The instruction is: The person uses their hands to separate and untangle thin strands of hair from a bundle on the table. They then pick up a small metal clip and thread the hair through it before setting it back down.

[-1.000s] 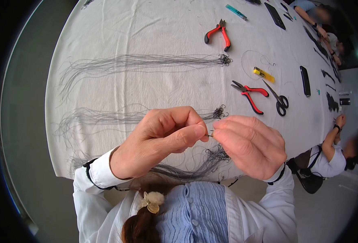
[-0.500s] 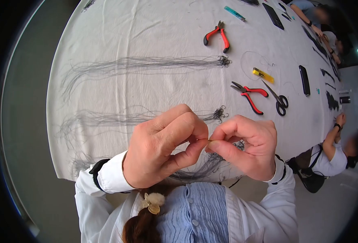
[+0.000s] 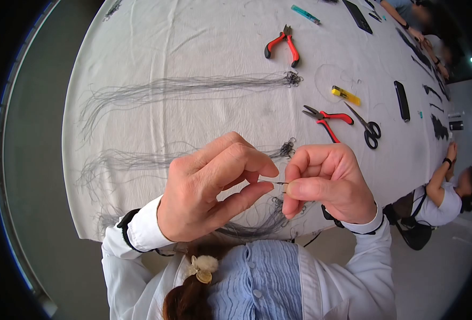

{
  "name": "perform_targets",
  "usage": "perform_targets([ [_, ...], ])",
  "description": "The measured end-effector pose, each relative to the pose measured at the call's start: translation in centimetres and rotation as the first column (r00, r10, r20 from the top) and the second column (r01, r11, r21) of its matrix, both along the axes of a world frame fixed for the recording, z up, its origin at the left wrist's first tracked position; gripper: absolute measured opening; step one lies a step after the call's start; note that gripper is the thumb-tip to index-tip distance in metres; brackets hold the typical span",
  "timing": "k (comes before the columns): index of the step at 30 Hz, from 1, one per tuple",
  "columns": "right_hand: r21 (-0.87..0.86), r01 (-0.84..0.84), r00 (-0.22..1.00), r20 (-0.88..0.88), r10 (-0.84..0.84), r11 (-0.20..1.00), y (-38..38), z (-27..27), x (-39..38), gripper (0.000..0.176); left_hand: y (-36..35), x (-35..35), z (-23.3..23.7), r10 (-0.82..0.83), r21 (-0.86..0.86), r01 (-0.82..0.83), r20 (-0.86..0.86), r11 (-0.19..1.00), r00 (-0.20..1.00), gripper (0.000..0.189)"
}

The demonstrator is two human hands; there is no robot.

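Note:
My right hand (image 3: 326,184) pinches a small dark hook-like piece (image 3: 279,183) with a thin strand between thumb and forefinger. Just left of it, my left hand (image 3: 209,184) has its thumb and forefinger parted around the strand's end, gripping nothing visible. Beneath and beyond the hands lie bundles of fine grey strands: one far bundle (image 3: 193,82), a middle one (image 3: 156,156) partly behind my left hand, and a near one (image 3: 257,228) partly covered by both hands. Dark hooks cluster at their right ends.
Red-handled pliers (image 3: 329,119), scissors (image 3: 368,128), a yellow lighter-like item (image 3: 346,95) and a black device (image 3: 401,101) lie right. More pliers (image 3: 284,47), a teal item (image 3: 305,14) and a phone (image 3: 357,16) lie farther away. Other people sit along the right edge.
The fingertips of my two hands have separated, and my left thumb and forefinger have opened. A small dark piece now shows at my right fingertips. The view has shifted slightly.

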State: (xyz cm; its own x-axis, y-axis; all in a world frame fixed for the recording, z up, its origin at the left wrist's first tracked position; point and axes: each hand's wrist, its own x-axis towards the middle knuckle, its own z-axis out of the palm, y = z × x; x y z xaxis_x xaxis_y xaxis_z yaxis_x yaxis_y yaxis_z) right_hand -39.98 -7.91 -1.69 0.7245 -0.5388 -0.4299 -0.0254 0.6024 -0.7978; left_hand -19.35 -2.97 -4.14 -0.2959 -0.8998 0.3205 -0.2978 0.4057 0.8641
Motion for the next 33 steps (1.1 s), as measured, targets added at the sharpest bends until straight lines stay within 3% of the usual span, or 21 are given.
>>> perform_targets([
  [8,0.041,-0.006,1.000,-0.003,0.006,0.999,0.0,-0.3,0.3,0.013,0.1,0.0,0.0,0.057,-0.123,-0.047,0.080,0.991,0.995,0.020],
  [10,0.050,-0.018,1.000,-0.013,0.018,0.999,0.0,-0.3,0.3,0.014,-0.1,-0.1,-0.2,0.059,-0.248,-0.037,0.080,0.968,0.995,0.020],
  [14,0.070,-0.029,0.999,-0.019,0.030,0.997,-0.1,-0.4,0.5,0.015,0.0,-0.2,-0.2,0.063,-0.263,-0.038,0.087,0.964,0.994,0.020],
  [17,0.081,-0.023,1.000,-0.013,0.025,0.996,0.0,-0.4,0.4,0.014,0.1,-0.2,0.0,0.054,-0.230,-0.030,0.099,0.973,0.994,0.019],
  [20,0.074,-0.011,1.000,-0.014,0.012,0.997,0.2,-0.3,0.4,0.013,0.2,-0.2,0.4,0.039,-0.092,-0.033,0.058,0.995,0.998,0.016],
  [23,-0.001,-0.007,0.999,-0.046,0.007,1.000,0.5,-0.1,0.5,0.009,0.2,0.0,0.6,-0.027,-0.027,0.030,0.078,0.999,0.997,0.013],
  [25,-0.207,0.034,0.992,-0.116,-0.059,0.978,1.1,-0.1,0.6,0.006,0.4,-0.1,0.4,-0.019,0.098,0.018,0.012,0.995,1.000,0.011],
  [26,-0.206,0.034,0.991,-0.116,-0.059,0.978,1.2,-0.1,0.7,0.006,0.5,-0.1,0.3,-0.019,0.099,0.018,0.011,0.995,1.000,0.011],
  [28,-0.566,-0.007,0.974,-0.191,-0.123,0.825,1.5,-0.1,0.8,0.005,0.5,0.0,0.2,-0.020,0.216,0.036,-0.073,0.976,0.997,0.009],
  [29,-0.565,-0.007,0.974,-0.191,-0.123,0.825,1.6,-0.2,0.8,0.005,0.5,0.0,0.3,-0.020,0.217,0.035,-0.073,0.976,0.997,0.009],
  [31,-0.870,-0.107,0.947,-0.236,-0.216,0.481,1.8,-0.6,0.8,0.010,0.5,0.1,0.6,-0.026,0.336,0.058,-0.098,0.940,0.995,0.007],
  [32,-0.870,-0.108,0.947,-0.237,-0.216,0.481,1.9,-0.7,0.8,0.010,0.5,0.1,0.7,-0.025,0.336,0.057,-0.098,0.940,0.995,0.007],
  [33,-0.944,-0.127,0.946,-0.208,-0.250,0.303,2.0,-0.7,0.8,0.013,0.6,0.2,0.8,-0.007,0.434,0.079,-0.164,0.897,0.986,0.007],
])
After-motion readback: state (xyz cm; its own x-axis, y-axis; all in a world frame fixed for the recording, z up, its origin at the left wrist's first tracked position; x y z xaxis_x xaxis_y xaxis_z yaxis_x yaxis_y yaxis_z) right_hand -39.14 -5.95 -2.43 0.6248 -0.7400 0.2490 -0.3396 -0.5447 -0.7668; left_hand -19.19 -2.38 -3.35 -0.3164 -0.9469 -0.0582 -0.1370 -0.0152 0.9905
